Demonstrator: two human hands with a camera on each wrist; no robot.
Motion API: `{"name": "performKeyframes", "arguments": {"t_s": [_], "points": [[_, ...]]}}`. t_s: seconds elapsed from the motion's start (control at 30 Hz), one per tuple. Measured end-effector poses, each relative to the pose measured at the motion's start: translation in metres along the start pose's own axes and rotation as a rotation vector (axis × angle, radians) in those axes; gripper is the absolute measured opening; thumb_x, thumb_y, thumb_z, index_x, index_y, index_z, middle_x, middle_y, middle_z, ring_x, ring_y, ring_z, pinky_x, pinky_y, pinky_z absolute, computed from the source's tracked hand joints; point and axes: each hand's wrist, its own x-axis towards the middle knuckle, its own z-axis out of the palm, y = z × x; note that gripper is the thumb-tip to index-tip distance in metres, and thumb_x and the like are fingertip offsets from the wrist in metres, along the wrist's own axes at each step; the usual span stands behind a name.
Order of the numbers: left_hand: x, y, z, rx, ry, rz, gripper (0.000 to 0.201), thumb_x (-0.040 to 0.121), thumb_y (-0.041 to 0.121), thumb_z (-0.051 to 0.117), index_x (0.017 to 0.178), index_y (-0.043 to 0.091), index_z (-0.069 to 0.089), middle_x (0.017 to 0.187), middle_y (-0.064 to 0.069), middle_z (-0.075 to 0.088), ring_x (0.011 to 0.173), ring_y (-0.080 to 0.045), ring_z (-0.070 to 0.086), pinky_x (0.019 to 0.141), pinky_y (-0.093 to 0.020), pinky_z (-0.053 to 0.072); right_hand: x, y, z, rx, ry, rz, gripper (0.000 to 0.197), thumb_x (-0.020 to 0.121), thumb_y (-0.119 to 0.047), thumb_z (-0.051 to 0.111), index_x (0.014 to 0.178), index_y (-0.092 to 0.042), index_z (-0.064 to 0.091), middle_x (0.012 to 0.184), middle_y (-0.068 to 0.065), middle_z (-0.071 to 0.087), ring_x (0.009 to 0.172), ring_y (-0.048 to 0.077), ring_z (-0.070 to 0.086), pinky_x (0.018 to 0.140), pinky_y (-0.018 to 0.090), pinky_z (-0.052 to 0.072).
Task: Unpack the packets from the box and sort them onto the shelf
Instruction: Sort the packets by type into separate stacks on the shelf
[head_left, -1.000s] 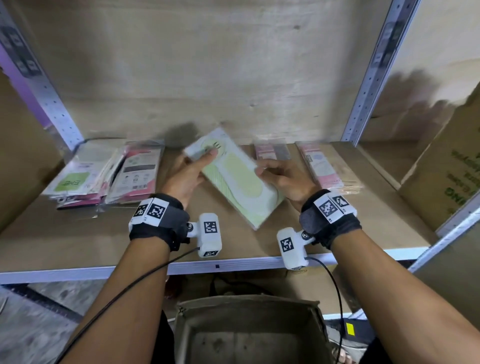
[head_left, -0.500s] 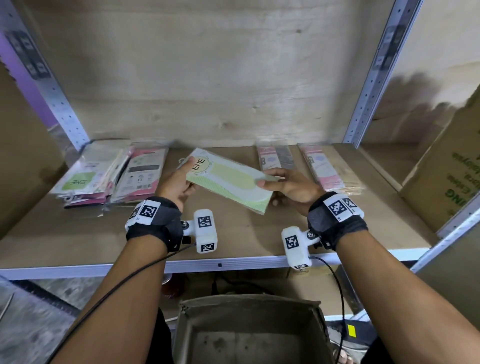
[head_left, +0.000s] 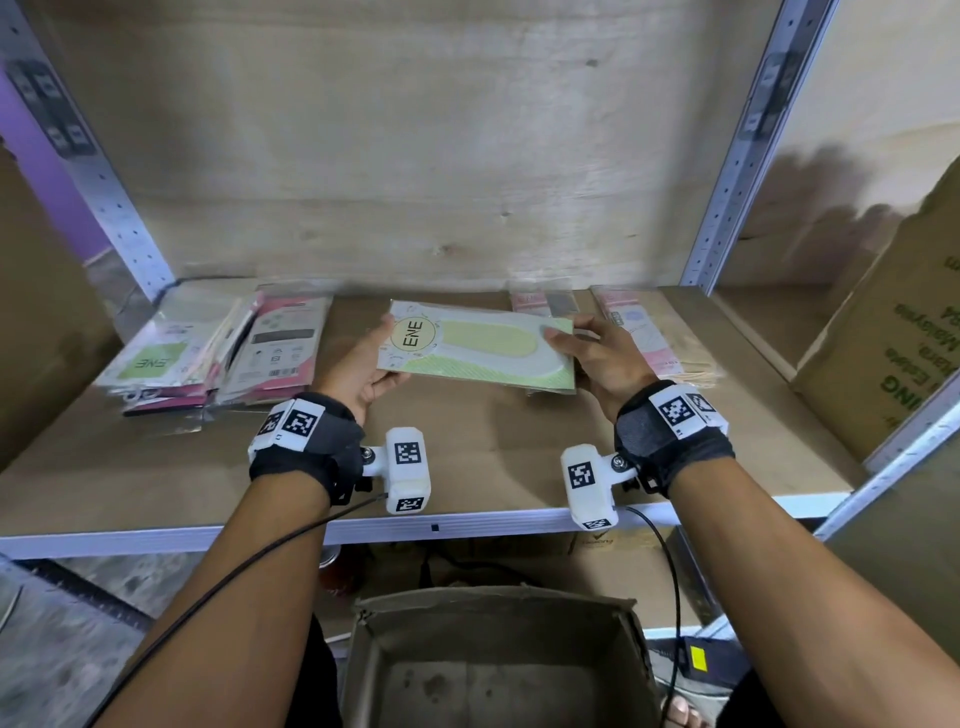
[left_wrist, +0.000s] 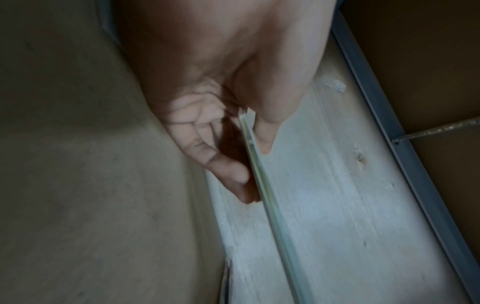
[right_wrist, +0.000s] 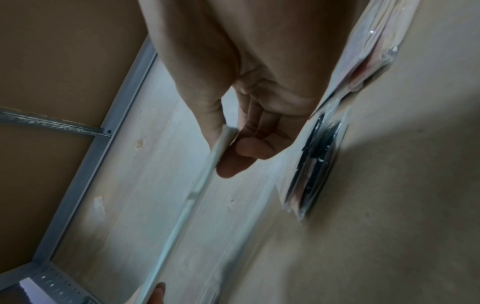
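A flat green and white packet (head_left: 480, 348) marked ENE is held level just above the wooden shelf (head_left: 467, 467), lying left to right. My left hand (head_left: 363, 371) pinches its left end, thumb on top and fingers beneath. My right hand (head_left: 592, 358) pinches its right end the same way. In the left wrist view the packet's thin edge (left_wrist: 259, 174) runs between my left hand's (left_wrist: 249, 144) thumb and fingers. The right wrist view shows my right hand (right_wrist: 228, 148) pinching the packet's edge (right_wrist: 205, 181). The open cardboard box (head_left: 498, 660) stands below the shelf.
A stack of pink and green packets (head_left: 208, 353) lies at the shelf's left. More pink packets (head_left: 639, 332) lie at the back right, partly behind my right hand. A big cardboard carton (head_left: 893, 343) stands in the bay to the right. Metal uprights (head_left: 737, 156) frame the bay.
Both hands have turned the green packet from a slant to lie crosswise and carried it further back over the shelf.
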Motion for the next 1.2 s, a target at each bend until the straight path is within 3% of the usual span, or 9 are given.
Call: {"name": "performKeyframes", "arguments": {"t_s": [0.17, 0.3, 0.53, 0.77, 0.9, 0.97, 1.1, 1.2], "points": [[0.003, -0.004, 0.004, 0.095, 0.087, 0.077, 0.035, 0.096, 0.036, 0.063, 0.114, 0.007, 0.066, 0.107, -0.011, 0.073, 0.087, -0.019, 0.070, 0.055, -0.021, 0.057, -0.001, 0.001, 0.001, -0.020, 0.010, -0.012, 0.026, 0.086, -0.012, 0.073, 0.104, -0.012, 0.054, 0.122, 0.023, 0.066, 0.107, 0.037, 0.066, 0.096, 0.052, 0.052], [0.007, -0.005, 0.004, 0.099, 0.071, 0.082, 0.028, 0.096, 0.037, 0.062, 0.105, 0.011, 0.067, 0.105, -0.009, 0.074, 0.086, -0.016, 0.070, 0.052, -0.018, 0.055, -0.003, -0.002, 0.003, -0.010, 0.021, -0.023, 0.021, 0.087, -0.009, 0.072, 0.093, -0.016, 0.053, 0.123, 0.023, 0.065, 0.108, 0.036, 0.065, 0.095, 0.052, 0.052], [0.006, -0.003, 0.005, -0.039, 0.070, 0.051, 0.016, 0.097, 0.037, 0.060, 0.097, 0.022, 0.068, 0.096, -0.003, 0.077, 0.087, -0.020, 0.071, 0.053, -0.024, 0.054, -0.006, -0.007, 0.005, 0.010, 0.000, -0.042, 0.018, 0.089, -0.011, 0.070, 0.094, -0.015, 0.053, 0.122, 0.025, 0.065, 0.095, 0.030, 0.067, 0.087, 0.048, 0.054], [0.004, -0.005, 0.005, -0.023, 0.126, 0.052, 0.023, 0.100, 0.038, 0.054, 0.089, 0.021, 0.066, 0.087, -0.001, 0.075, 0.075, -0.015, 0.068, 0.049, -0.021, 0.052, -0.009, -0.006, 0.006, -0.020, -0.018, 0.000, 0.016, 0.090, -0.010, 0.068, 0.089, -0.014, 0.053, 0.120, 0.026, 0.065, 0.109, 0.043, 0.064, 0.094, 0.059, 0.050], [0.008, -0.006, 0.003, 0.219, 0.156, 0.174, 0.034, 0.103, 0.041, 0.047, 0.081, 0.022, 0.065, 0.081, 0.001, 0.073, 0.056, -0.011, 0.063, 0.041, -0.019, 0.042, -0.010, -0.005, 0.007, -0.022, -0.031, 0.005, 0.017, 0.089, -0.008, 0.068, 0.104, -0.006, 0.059, 0.111, 0.017, 0.064, 0.101, 0.031, 0.062, 0.098, 0.048, 0.048], [0.010, -0.006, 0.002, 0.330, 0.166, 0.222, 0.038, 0.103, 0.043, 0.045, 0.080, 0.021, 0.066, 0.086, -0.002, 0.073, 0.057, -0.014, 0.062, 0.042, -0.021, 0.040, -0.011, -0.005, 0.008, -0.047, -0.061, 0.006, 0.017, 0.090, -0.005, 0.066, 0.106, -0.004, 0.061, 0.111, 0.018, 0.063, 0.100, 0.028, 0.060, 0.095, 0.043, 0.049], [0.011, -0.009, 0.001, 0.329, 0.170, 0.203, 0.037, 0.103, 0.044, 0.045, 0.081, 0.021, 0.066, 0.080, 0.001, 0.071, 0.038, 0.000, 0.056, 0.035, -0.016, 0.035, -0.013, -0.003, 0.007, -0.116, -0.118, -0.006, 0.024, 0.091, 0.000, 0.063, 0.114, 0.006, 0.061, 0.114, 0.025, 0.062, 0.100, 0.029, 0.059, 0.096, 0.040, 0.048], [0.012, -0.009, 0.000, 0.233, 0.120, 0.164, 0.035, 0.102, 0.043, 0.047, 0.084, 0.022, 0.067, 0.082, 0.000, 0.074, 0.050, -0.004, 0.061, 0.044, -0.019, 0.038, -0.012, -0.004, 0.004, -0.135, -0.129, -0.015, 0.031, 0.092, -0.002, 0.063, 0.120, 0.010, 0.060, 0.115, 0.027, 0.063, 0.099, 0.030, 0.060, 0.099, 0.045, 0.047]]}}
